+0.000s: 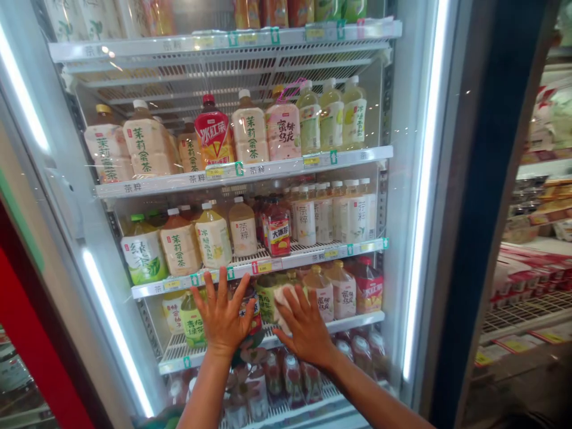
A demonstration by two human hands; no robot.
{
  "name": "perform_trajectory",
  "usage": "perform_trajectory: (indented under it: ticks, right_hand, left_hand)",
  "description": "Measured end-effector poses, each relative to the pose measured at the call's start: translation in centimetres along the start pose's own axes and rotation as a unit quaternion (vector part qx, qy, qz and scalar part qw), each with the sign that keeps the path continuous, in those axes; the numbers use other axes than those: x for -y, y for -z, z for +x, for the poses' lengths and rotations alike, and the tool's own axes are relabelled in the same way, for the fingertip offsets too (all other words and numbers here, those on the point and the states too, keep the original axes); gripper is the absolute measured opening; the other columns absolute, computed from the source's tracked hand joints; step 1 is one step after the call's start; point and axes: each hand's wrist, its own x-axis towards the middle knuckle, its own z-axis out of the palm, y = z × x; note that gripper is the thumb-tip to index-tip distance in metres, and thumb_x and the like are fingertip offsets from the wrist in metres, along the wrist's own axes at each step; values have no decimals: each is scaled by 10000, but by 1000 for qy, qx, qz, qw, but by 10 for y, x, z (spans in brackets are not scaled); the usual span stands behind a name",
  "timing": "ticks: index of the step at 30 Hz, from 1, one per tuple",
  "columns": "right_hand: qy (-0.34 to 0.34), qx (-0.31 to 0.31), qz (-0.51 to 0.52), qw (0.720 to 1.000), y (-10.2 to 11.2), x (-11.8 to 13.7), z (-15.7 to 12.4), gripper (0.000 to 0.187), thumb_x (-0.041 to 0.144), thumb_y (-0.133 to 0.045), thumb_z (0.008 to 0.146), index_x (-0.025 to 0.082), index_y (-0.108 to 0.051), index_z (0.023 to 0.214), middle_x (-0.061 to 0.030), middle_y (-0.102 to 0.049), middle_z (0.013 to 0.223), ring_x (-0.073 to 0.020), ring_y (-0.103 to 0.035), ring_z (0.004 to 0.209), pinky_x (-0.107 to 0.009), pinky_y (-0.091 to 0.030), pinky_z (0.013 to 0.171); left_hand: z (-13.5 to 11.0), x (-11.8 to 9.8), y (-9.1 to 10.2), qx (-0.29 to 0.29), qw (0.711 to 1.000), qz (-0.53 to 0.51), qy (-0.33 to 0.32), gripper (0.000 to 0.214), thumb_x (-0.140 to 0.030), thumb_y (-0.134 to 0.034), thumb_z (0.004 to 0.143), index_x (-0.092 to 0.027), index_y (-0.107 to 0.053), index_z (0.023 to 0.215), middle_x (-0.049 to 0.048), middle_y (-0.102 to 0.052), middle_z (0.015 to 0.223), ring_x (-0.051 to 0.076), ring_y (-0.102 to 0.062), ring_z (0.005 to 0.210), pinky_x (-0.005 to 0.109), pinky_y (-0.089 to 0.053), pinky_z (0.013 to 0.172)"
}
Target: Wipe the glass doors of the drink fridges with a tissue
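My left hand (223, 319) is spread open, palm forward, against the clear glass door (170, 89) of a lit drinks fridge. To its right, my right hand (308, 330) presses a crumpled white cloth (281, 298) to the same glass, fingers fanned over it. Only the cloth's left and upper edges show; the palm hides the rest. Behind the glass, near both hands, are a green tea bottle (192, 322) and pink-labelled bottles (325, 295) on a lower shelf.
Fridge shelves (263, 265) hold rows of bottled drinks, with dark bottles (292, 378) at the bottom. Bright light strips (424, 190) run down both sides. At the left is a red panel (40, 333). A dark frame (478, 208) separates the fridge from an open shelf (527, 316) on the right.
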Motion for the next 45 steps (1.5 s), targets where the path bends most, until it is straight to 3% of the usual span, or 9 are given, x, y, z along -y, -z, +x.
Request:
perform_trajectory:
  ticks: [2,8,14,20,27,34,40,42,45]
  right_hand:
    - [23,0,-2,1000,0,-8,-8,775,466,-516,1005,203,-199,1662,-69,-52,1748,-302,-60,1618,-554,-7,1316]
    - [-101,-29,-42,994,12,-59,56,858,499,-476,1020,222,4,1676,-86,13,1747,-345,40,1611,-684,-69,1274]
    - [-36,3,-21,999,7,-28,-3,820,473,-459,1024,193,-53,1678,-75,35,1751,-317,26,1617,-563,34,1307]
    - [-110,-30,-23,993,12,-45,64,879,509,-503,1009,217,-11,1677,-88,-4,1746,-336,39,1612,-660,-21,1284]
    - [-25,-9,0,1000,-1,-17,-15,831,429,-588,960,243,-191,1666,-89,-184,1726,-318,-77,1614,-634,-102,1303]
    - [-153,-60,-27,986,11,-45,82,872,468,-511,1009,219,-12,1678,-108,-39,1745,-361,12,1610,-714,-82,1264]
    - [-15,-4,-9,1000,0,-4,4,812,446,-517,1003,202,-129,1673,-82,-70,1746,-316,-53,1617,-603,-32,1309]
    - [1,-6,-14,1000,3,-15,30,817,471,-511,1009,216,-112,1675,-73,-108,1742,-299,-49,1619,-597,3,1309]
    - [-84,-36,-19,996,12,-39,106,852,519,-465,1022,219,-10,1677,-108,-127,1737,-334,3,1614,-699,-34,1271]
  left_hand:
    - [0,0,0,-1,1000,0,0,707,-442,-655,923,-371,-385,1573,43,-138,1745,355,-72,1621,641,-25,1292]
    - [2,0,0,-8,1000,8,-9,733,-433,-679,912,-368,-377,1577,48,-152,1743,349,-81,1621,633,-33,1294]
    - [2,1,1,-6,1000,6,-14,755,-419,-689,907,-373,-359,1584,47,-140,1747,343,-69,1623,621,-20,1297]
    - [1,3,0,-2,1000,14,-15,757,-424,-690,902,-372,-365,1583,49,-131,1748,335,-54,1625,621,-9,1296]
    - [2,2,0,-3,1000,14,-11,748,-411,-680,905,-379,-364,1582,48,-152,1743,336,-80,1623,641,-38,1296]
    - [3,1,1,-9,1000,6,-11,763,-405,-687,906,-373,-348,1589,49,-145,1743,327,-71,1624,626,-28,1301]
    - [2,0,1,-7,1000,-4,-1,745,-408,-698,901,-382,-379,1574,40,-165,1739,340,-91,1621,632,-29,1300]
    - [2,0,1,-9,1000,-7,2,741,-405,-700,899,-389,-384,1570,38,-175,1737,342,-103,1619,638,-39,1299]
    - [1,0,1,-8,1000,-5,7,746,-407,-700,898,-400,-377,1570,33,-175,1735,341,-108,1619,646,-54,1296]
